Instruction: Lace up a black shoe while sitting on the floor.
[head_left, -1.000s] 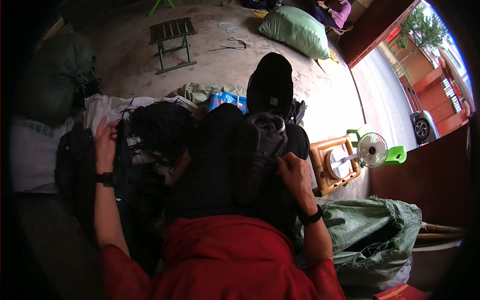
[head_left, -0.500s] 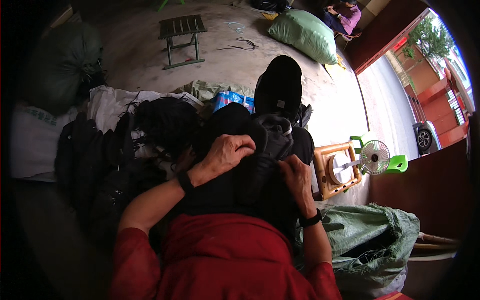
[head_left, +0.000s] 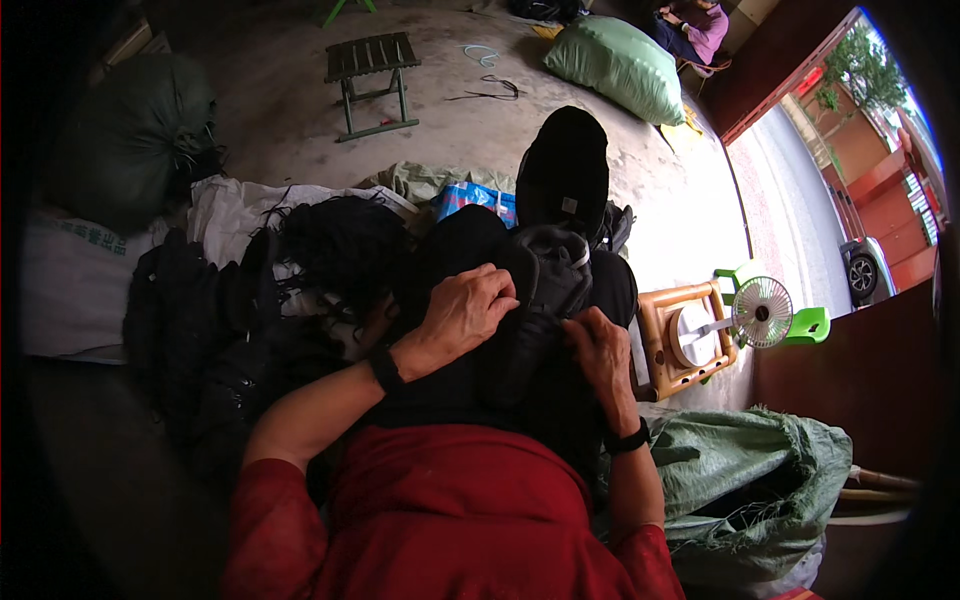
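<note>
Two hands (head_left: pixel 465 308) (head_left: pixel 602 352) at dark item (head_left: pixel 550 275); green-lettered white sack (head_left: pixel 72 292)

Handled item (head_left: pixel 551 272), apparently black; shirt (head_left: pixel 450 500) red

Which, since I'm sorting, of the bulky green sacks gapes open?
The crumpled green woven sack at lower right: its mouth gapes. The dark green sack at left looks gathered shut; the far, plump, pale green sack shows no opening.

Ground-level workshop, apparently informal, open to a street: bare concrete floor (head_left: pixel 460 135); stuffed sack (head_left: pixel 620 72) near its far edge, beside a seated person (head_left: pixel 702 30); folding stool (head_left: pixel 370 62); open door (head_left: pixel 765 75); road (head_left: pixel 800 190) and parked car (head_left: pixel 864 275) outside.
</note>
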